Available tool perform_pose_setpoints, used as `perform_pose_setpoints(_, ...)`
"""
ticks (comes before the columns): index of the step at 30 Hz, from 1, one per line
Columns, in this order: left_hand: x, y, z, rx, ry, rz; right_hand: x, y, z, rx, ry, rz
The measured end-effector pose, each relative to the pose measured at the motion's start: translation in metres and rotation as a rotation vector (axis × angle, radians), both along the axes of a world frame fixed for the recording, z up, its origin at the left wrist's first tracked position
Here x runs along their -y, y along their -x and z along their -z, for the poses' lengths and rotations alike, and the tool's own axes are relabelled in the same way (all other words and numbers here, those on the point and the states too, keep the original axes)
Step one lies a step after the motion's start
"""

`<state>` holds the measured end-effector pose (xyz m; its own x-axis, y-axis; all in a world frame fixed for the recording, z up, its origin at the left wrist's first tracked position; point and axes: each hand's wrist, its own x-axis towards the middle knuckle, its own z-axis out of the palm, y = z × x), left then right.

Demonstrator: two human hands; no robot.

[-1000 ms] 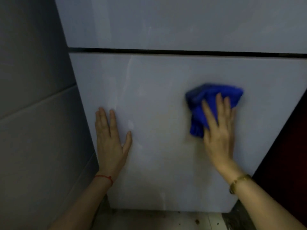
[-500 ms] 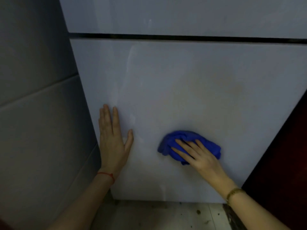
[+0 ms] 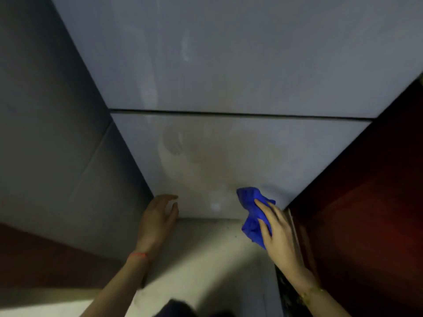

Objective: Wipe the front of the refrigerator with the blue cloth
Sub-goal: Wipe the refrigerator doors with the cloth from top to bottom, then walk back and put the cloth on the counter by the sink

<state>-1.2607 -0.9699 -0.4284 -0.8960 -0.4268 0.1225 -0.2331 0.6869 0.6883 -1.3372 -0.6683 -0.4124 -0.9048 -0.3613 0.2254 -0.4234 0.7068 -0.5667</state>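
The refrigerator front (image 3: 240,72) is a pale grey glossy surface with a dark seam across it; the lower door panel (image 3: 229,161) shows faint smears and a brownish patch. My right hand (image 3: 278,234) holds the bunched blue cloth (image 3: 251,213) at the lower right corner of that panel, partly hanging below its bottom edge. My left hand (image 3: 158,220) hovers at the lower left corner of the panel, fingers apart and slightly curled, holding nothing. Whether it touches the door I cannot tell.
A grey tiled wall (image 3: 52,138) runs along the left of the refrigerator. A dark reddish-brown cabinet (image 3: 370,202) stands close on the right. Beige floor (image 3: 206,259) lies below the door, with a dark shape at the bottom edge.
The view has tilted down and pulled back. My right hand has swept the cloth from the panel's upper right down to its lower right corner. My left hand has dropped to the lower left corner.
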Motion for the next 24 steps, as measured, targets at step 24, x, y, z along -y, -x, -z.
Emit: perform_pose_setpoints(24, -0.065, -0.211, -0.376, 0.848, -0.288, -0.013, -0.134, -0.248, -0.375, 1.02, -0.033, 0.59)
